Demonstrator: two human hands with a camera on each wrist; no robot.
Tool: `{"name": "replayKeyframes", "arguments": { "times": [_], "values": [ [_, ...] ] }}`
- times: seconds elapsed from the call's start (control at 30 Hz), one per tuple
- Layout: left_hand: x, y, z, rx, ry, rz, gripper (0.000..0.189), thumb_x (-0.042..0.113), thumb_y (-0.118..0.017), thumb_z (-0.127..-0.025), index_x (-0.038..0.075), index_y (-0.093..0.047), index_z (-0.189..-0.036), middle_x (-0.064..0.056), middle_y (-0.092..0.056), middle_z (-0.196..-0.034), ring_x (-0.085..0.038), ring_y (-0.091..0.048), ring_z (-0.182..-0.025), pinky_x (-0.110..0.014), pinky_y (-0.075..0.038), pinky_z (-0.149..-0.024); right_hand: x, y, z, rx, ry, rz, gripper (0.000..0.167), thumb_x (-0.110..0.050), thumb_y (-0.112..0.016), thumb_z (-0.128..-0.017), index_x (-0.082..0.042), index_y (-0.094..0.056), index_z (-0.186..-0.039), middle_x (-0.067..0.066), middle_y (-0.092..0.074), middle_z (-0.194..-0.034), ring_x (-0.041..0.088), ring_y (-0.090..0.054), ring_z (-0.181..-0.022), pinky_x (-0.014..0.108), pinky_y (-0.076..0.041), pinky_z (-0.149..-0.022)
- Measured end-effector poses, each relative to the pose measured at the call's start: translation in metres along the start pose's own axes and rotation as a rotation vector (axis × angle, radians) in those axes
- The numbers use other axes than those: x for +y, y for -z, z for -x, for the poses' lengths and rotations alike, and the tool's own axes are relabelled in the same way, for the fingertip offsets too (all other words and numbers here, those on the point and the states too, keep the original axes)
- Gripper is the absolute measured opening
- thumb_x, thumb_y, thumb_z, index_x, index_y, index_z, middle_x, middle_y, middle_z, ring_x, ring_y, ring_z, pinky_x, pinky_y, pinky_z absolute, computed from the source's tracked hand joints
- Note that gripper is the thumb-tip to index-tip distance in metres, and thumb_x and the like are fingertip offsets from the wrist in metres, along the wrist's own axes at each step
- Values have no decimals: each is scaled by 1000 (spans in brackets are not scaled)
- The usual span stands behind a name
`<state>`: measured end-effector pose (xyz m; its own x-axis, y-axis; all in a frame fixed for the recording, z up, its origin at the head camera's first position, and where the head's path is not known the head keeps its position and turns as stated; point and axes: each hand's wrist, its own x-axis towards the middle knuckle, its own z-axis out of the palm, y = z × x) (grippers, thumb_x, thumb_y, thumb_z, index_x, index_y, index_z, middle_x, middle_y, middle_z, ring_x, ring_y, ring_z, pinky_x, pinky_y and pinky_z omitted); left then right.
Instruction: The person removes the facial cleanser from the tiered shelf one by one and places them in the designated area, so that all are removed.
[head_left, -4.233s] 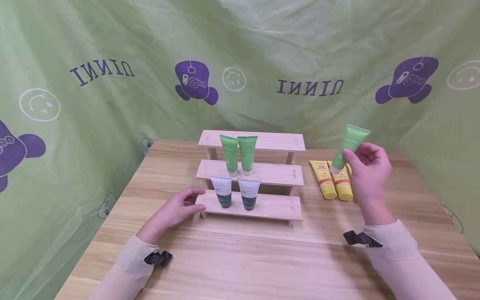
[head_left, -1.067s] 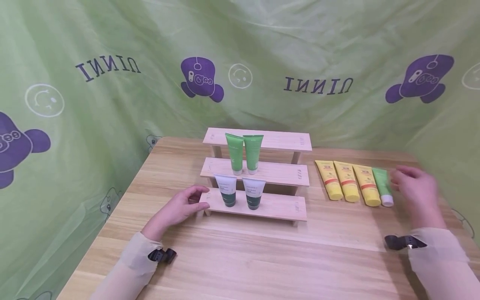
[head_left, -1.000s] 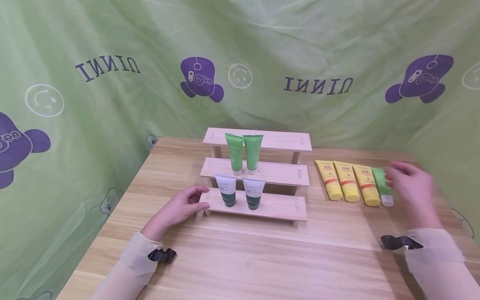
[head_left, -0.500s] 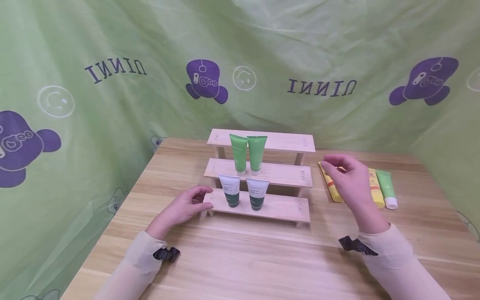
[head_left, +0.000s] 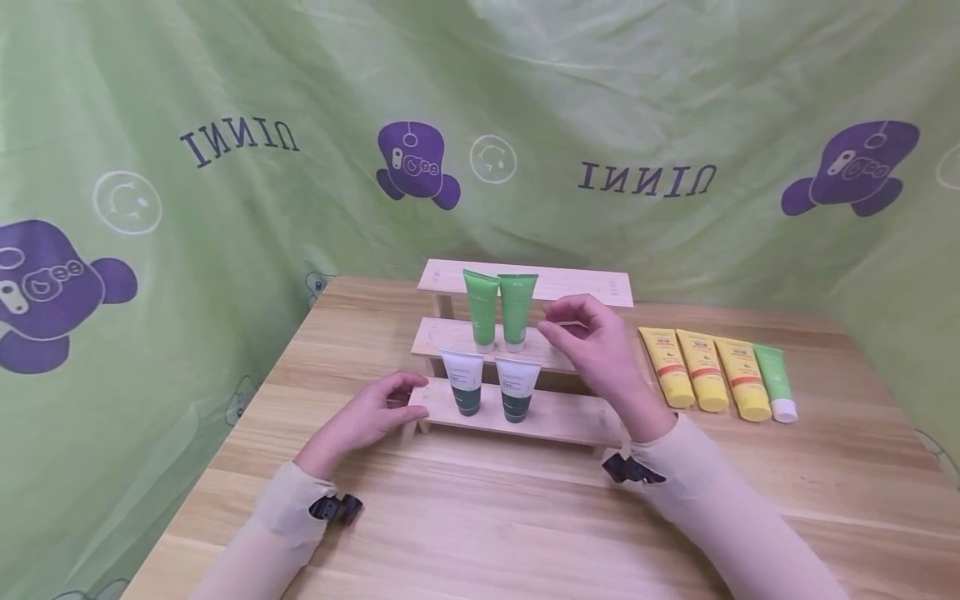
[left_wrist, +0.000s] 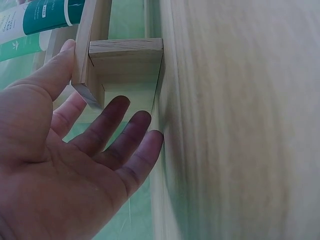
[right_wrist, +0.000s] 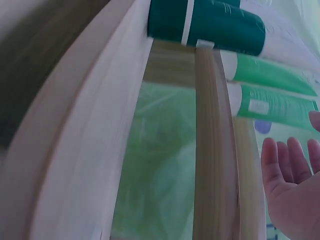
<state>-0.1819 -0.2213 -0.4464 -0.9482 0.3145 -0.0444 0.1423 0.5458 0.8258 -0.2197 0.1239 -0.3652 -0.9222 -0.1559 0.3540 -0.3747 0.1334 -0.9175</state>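
Your right hand (head_left: 597, 343) has loose, bent fingers with a gap between thumb and pointing finger, and it holds nothing. Just left of those fingertips, a bright green plastic squeeze tube (head_left: 517, 308) stands on its cap on the middle shelf (head_left: 438, 334) of the pale wooden three-step stand (head_left: 570, 286); I can't tell if your thumb touches it. A bit farther left of the fingers, a matching green tube (head_left: 482, 310) stands beside it. Your left hand (head_left: 367, 415) isn't squeezing: thumb and pointing finger rest at the left end of the bottom shelf (head_left: 566, 412), and the other fingers hang loose below. Right of your left fingers, two small white and dark green plastic tubes (head_left: 517, 390) stand upright on that shelf. So four tubes are up, two on each of those shelves. Out to the right of your right fingers, well apart from them, three yellow plastic tubes with red stripes (head_left: 702, 371) and one green plastic tube with a white cap (head_left: 772, 373) lie in a row on the light brown wooden table (head_left: 480, 533). If every tube should stand up, you look about half done, with those four left.
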Motion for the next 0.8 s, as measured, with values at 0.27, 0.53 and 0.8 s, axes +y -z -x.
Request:
{"name": "replayKeyframes", "arguments": {
  "times": [0.27,0.53,0.8],
  "values": [
    [-2,0,-1,-3,-9,-4,51,30,-76,-87,9,-57,-130,-8,-63,-117,-24,-61,-108,-40,-50,-94,-2,-18,-12,31,47,-91,39,-8,-78,-84,1,-56,-115,13,-63,-116,25,-61,-107,31,-52,-91],
    [-4,0,-2,-2,-10,-15,51,32,-77,-86,12,-58,-130,-7,-63,-116,-23,-61,-107,-40,-50,-94,-3,-29,-19,39,35,-125,41,-5,-78,-83,1,-52,-114,12,-63,-114,24,-62,-106,32,-52,-92],
    [-4,-1,-2,-7,-13,-12,51,32,-76,-87,12,-57,-130,-6,-64,-113,-21,-61,-105,-39,-51,-92,-2,-33,-20,63,6,-137,41,-6,-79,-83,0,-52,-114,14,-63,-111,25,-62,-104,32,-52,-91]
  ]
}}
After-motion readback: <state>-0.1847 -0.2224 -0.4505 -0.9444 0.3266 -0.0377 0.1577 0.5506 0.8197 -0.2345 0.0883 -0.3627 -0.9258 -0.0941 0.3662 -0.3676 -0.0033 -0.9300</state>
